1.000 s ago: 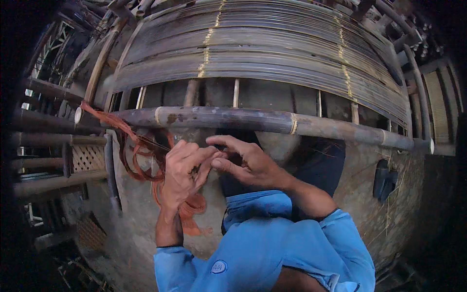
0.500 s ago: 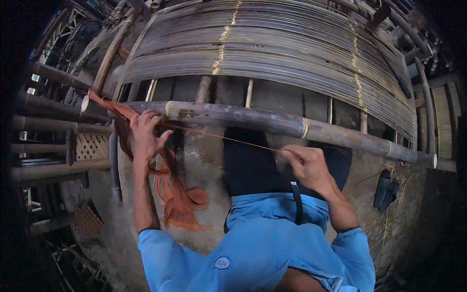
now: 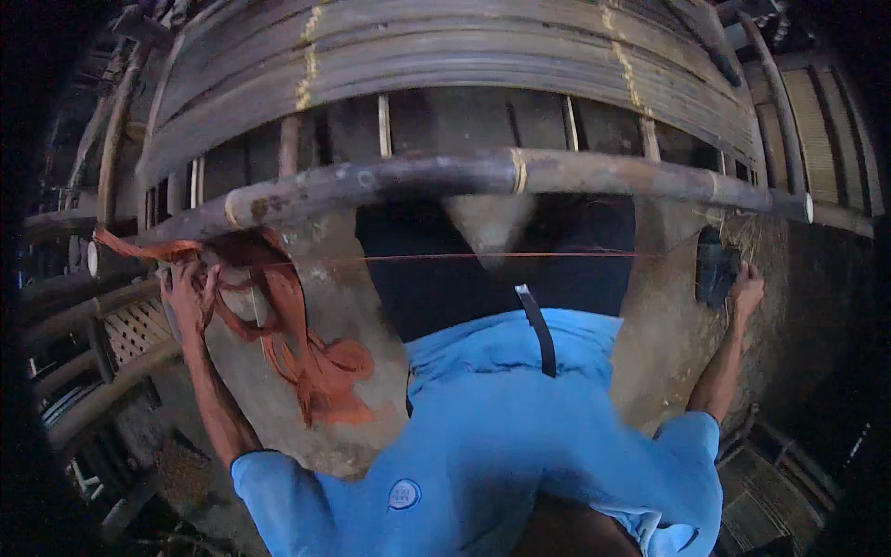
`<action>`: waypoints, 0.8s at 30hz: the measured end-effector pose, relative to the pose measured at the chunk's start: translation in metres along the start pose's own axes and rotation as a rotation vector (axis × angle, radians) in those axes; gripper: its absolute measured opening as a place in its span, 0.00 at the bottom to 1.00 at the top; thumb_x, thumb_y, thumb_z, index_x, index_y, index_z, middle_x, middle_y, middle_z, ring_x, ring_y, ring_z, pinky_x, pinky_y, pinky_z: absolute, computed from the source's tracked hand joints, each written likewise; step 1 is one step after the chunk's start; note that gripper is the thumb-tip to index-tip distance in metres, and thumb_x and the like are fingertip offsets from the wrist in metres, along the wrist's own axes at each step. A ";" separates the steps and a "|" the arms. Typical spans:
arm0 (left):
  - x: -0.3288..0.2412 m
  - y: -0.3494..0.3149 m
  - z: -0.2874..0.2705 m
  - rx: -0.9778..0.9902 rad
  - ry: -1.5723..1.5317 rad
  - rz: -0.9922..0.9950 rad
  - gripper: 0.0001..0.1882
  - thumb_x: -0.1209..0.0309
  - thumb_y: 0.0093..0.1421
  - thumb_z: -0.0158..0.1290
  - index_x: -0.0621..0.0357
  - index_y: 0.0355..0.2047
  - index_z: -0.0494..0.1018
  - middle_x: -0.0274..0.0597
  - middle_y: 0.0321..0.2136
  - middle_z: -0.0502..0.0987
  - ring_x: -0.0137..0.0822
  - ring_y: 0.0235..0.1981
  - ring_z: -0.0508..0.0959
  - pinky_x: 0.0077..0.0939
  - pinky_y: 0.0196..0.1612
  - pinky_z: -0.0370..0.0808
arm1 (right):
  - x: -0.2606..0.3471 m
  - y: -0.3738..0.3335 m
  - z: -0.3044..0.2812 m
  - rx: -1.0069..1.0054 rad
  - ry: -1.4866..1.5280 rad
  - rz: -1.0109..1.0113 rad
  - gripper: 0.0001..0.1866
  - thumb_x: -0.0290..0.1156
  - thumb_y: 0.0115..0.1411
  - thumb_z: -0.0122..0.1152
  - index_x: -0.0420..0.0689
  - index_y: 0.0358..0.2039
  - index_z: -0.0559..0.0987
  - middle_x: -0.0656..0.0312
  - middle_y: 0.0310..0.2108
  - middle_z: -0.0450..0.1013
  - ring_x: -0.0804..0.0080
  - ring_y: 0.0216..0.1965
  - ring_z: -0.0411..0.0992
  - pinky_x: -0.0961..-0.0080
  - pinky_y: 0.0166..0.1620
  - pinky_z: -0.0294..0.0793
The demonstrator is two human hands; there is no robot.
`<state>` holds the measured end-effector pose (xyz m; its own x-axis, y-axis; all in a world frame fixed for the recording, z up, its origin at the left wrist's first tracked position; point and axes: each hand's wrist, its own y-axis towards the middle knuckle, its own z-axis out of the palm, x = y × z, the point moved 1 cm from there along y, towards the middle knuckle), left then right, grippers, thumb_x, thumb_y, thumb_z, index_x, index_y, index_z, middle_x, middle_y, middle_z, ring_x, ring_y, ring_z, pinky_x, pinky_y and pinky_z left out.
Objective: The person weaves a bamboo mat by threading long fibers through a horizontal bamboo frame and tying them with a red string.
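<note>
A long orange bundle of cloth-like or net-like material [image 3: 295, 316] hangs from the left end of a bamboo pole [image 3: 613, 172], its lower part gathered loosely on the ground. At its upper part my left hand [image 3: 192, 290] has its fingers curled on the orange material. From there a thin orange strand [image 3: 501, 254] runs taut across, over my dark trousers, toward the far right. Out at that side my right hand [image 3: 745, 286] is closed in a pinch, apparently on the strand's end; the last stretch of strand is too fine to follow.
Beyond the pole lies a wide slatted bamboo surface [image 3: 464, 65] with pale lashings. Dark sandals [image 3: 713, 269] rest on the ground beside my right hand. Bamboo rails and a lattice panel [image 3: 136, 330] stand at the left; a low slatted frame [image 3: 756, 497] is at lower right.
My right hand has swung far out to the right, and the orange strand now spans much longer between my hands. The view has shifted; my left hand stays at the orange material.
</note>
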<state>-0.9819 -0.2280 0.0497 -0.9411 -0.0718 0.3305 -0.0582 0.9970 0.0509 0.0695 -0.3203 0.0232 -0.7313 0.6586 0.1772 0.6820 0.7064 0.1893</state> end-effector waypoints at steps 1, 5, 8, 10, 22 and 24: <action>-0.013 0.005 -0.002 0.014 -0.009 0.014 0.19 0.56 0.66 0.52 0.55 0.49 0.78 0.47 0.50 0.76 0.47 0.59 0.71 0.47 0.68 0.54 | -0.054 0.005 0.006 0.091 -0.119 0.100 0.25 0.51 0.63 0.58 0.40 0.45 0.82 0.44 0.42 0.79 0.45 0.45 0.78 0.59 0.48 0.75; -0.067 0.007 0.013 0.028 -0.294 0.167 0.16 0.59 0.67 0.52 0.49 0.50 0.81 0.45 0.52 0.76 0.44 0.61 0.69 0.45 0.68 0.53 | -0.150 -0.031 0.037 0.182 -0.273 -0.128 0.28 0.50 0.59 0.63 0.40 0.50 0.80 0.43 0.44 0.79 0.44 0.47 0.78 0.56 0.50 0.75; -0.077 0.000 -0.018 0.012 -0.242 0.206 0.16 0.61 0.67 0.51 0.48 0.50 0.81 0.44 0.51 0.77 0.44 0.61 0.69 0.44 0.67 0.54 | -0.064 -0.084 0.068 0.530 -0.402 -0.047 0.28 0.45 0.58 0.65 0.38 0.52 0.78 0.44 0.45 0.79 0.45 0.48 0.78 0.58 0.51 0.75; -0.074 -0.013 -0.026 0.051 -0.246 0.136 0.15 0.61 0.67 0.51 0.49 0.49 0.81 0.42 0.50 0.78 0.41 0.60 0.70 0.44 0.67 0.54 | 0.018 -0.093 0.055 0.468 -0.247 -0.169 0.26 0.43 0.59 0.65 0.38 0.51 0.78 0.45 0.45 0.79 0.48 0.47 0.78 0.60 0.51 0.76; -0.055 -0.023 0.019 -0.043 -0.339 0.096 0.15 0.60 0.68 0.51 0.48 0.49 0.81 0.39 0.46 0.80 0.39 0.56 0.73 0.40 0.62 0.58 | 0.359 -0.264 0.054 1.110 0.435 -0.841 0.26 0.42 0.61 0.66 0.41 0.55 0.76 0.43 0.42 0.79 0.43 0.47 0.76 0.57 0.53 0.75; -0.053 -0.024 0.017 -0.090 -0.396 0.107 0.15 0.60 0.68 0.51 0.47 0.50 0.81 0.39 0.46 0.81 0.40 0.55 0.73 0.39 0.62 0.59 | 0.360 -0.273 0.058 1.001 0.484 -0.899 0.18 0.37 0.62 0.64 0.41 0.50 0.79 0.49 0.40 0.79 0.51 0.42 0.79 0.65 0.46 0.76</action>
<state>-0.9363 -0.2474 0.0145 -0.9967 0.0659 -0.0483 0.0595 0.9905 0.1236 -0.3798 -0.2611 -0.0210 -0.6961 -0.1108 0.7094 -0.4413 0.8453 -0.3011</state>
